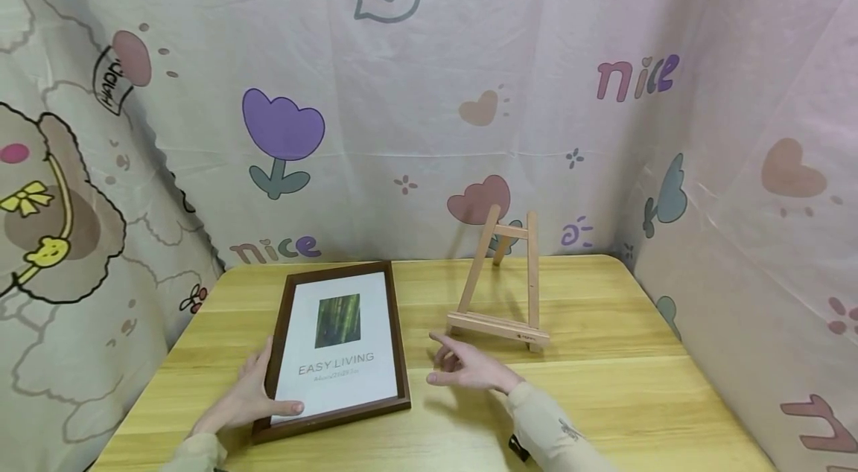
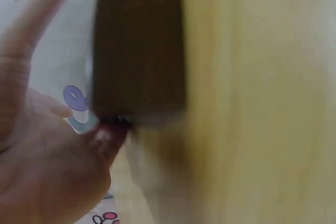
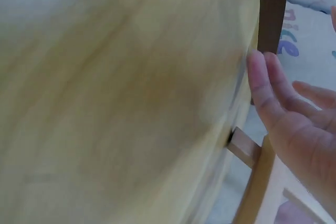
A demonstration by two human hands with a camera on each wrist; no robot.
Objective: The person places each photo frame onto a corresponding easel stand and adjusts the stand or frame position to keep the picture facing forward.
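Brown picture frame (image 1: 340,353) — left hand (image 1: 246,391) grips its edge, right hand (image 1: 471,368) loosely spread nearby.

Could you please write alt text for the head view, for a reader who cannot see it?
A left hand holds a brown frame by its near left corner; inside, a green picture and the words EASY LIVING. The right hand, empty, is in front of a wooden easel. Below is a yellow table, behind a printed cloth.
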